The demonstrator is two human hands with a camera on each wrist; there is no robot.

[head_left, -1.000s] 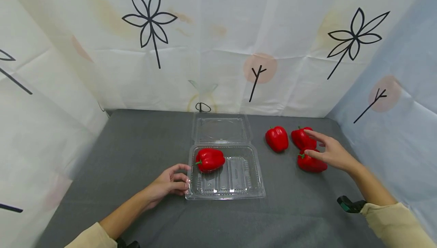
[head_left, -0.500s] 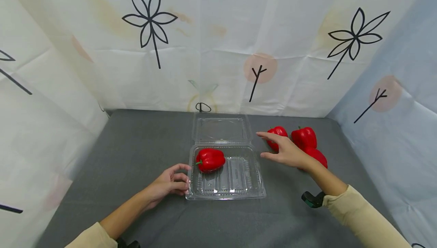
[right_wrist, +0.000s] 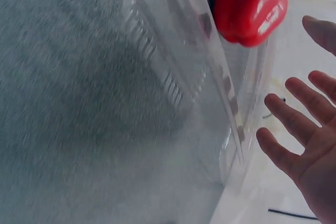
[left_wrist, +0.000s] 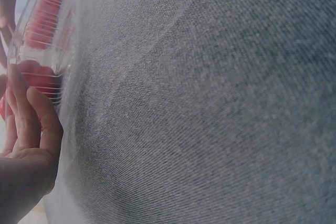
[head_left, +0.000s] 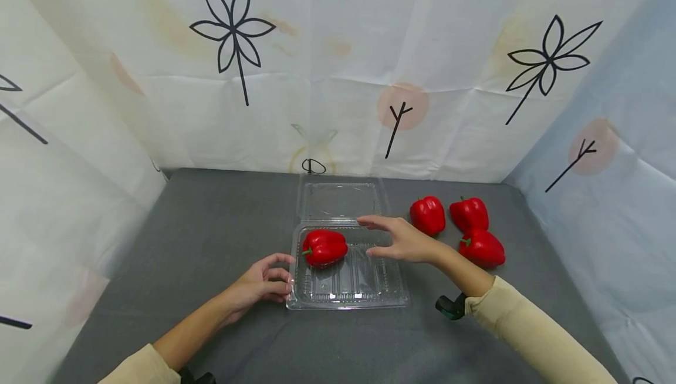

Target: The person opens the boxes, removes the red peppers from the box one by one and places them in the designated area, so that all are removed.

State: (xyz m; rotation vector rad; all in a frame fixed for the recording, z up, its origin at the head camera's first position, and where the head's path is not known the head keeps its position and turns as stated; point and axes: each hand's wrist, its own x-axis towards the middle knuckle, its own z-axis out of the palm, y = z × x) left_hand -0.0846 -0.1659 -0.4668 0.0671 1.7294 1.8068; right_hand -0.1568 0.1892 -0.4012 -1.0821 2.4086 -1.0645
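A clear plastic clamshell container (head_left: 369, 299) lies on the grey cloth with its lid (head_left: 340, 199) folded back. One red bell pepper (head_left: 324, 248) rests in its left half; the right wrist view also shows this bell pepper (right_wrist: 249, 6). My left hand (head_left: 262, 280) touches the container's left side with loosely bent fingers. In the left wrist view, the fingers (left_wrist: 47, 121) lie along the clear wall. Over the container's right part hovers my right hand (head_left: 404, 240), fingers spread, holding nothing. Its palm and separated fingers (right_wrist: 294, 119) show in the right wrist view.
Three more red bell peppers stand right of the container: a near one (head_left: 428, 215), a back one (head_left: 469, 214) and a front one (head_left: 482, 248). A white patterned curtain (head_left: 338, 67) borders the table's back and sides.
My right hand has moved left from above the right-hand bell peppers to above the container, holding nothing throughout. My left hand and the bell pepper in the container have stayed put.
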